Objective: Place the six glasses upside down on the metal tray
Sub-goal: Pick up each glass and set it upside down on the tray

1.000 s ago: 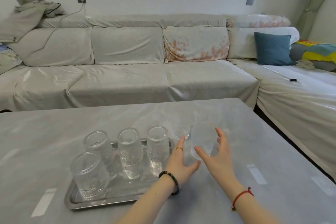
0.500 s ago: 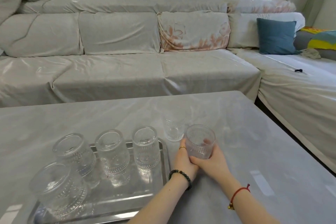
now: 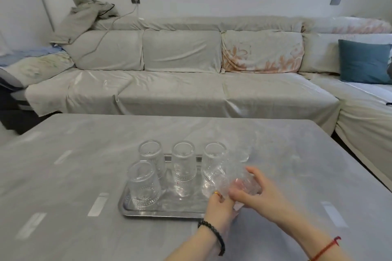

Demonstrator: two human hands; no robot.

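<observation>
Your left hand (image 3: 219,207) and right hand (image 3: 258,194) grip a blurred, tilted glass (image 3: 239,180) at the right end of the metal tray (image 3: 161,213) — four glasses (image 3: 183,162) stand inverted there — on a grey table (image 3: 84,150).

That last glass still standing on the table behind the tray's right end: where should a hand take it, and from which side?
Take the last glass around its side wall, near mid-height, coming from the right, probably with the right hand. It appears to stand apart on the table, but an upside-down glass on the metal tray stands close on its left. Motion blur hides its details.
</observation>
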